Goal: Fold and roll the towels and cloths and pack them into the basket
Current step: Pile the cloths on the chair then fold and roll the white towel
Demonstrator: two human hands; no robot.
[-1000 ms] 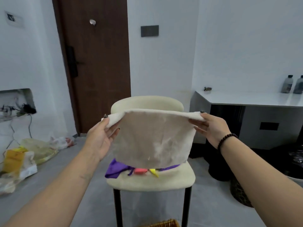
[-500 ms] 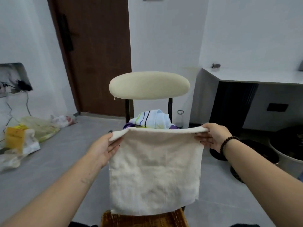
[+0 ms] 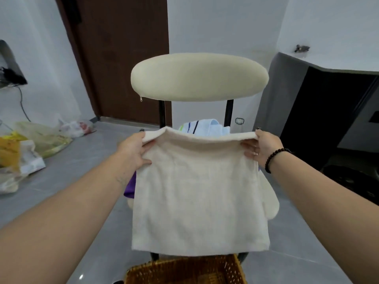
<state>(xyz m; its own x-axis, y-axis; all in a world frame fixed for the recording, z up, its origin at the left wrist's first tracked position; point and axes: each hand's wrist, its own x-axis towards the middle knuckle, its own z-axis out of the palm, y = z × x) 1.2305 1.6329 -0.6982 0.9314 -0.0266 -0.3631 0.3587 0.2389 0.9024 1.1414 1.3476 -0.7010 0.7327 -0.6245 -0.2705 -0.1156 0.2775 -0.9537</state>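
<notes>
**Operator:** Left grip (image 3: 134, 149): fingers and thumb pinched on the top left corner of the cream towel (image 3: 196, 193). Right grip (image 3: 260, 147): same pinch on the top right corner. Neither grip has anything else in it. The towel hangs flat between my two grips, top edge nearly level, lower edge just above the wicker basket (image 3: 184, 271), which sits directly below my grips.

**Checker:** Procedure for the step in hand?

**Operator:** By my judgement this is a fold step. Keep the top edge taut and level between the grips. Bring one grip across to the other so corner meets corner. Check that the side edges line up before releasing a pinch. Slack at the top would likely skew the fold, and a skewed fold rolls unevenly.

**Checker:** Where is the remaining stock?

**Operator:** Beyond my grips, on the chair (image 3: 200, 76): a light blue striped cloth (image 3: 207, 126) shows above the towel edge, and a purple cloth (image 3: 130, 185) shows below my left grip.

**Checker:** Anything you cannot confirm?

**Operator:** The towel hides most of the chair seat, so the count of cloths there is unknown. The basket is cut off by the lower frame edge; I cannot tell what it contains. A pale shape below my right grip is partly hidden and unidentified.
</notes>
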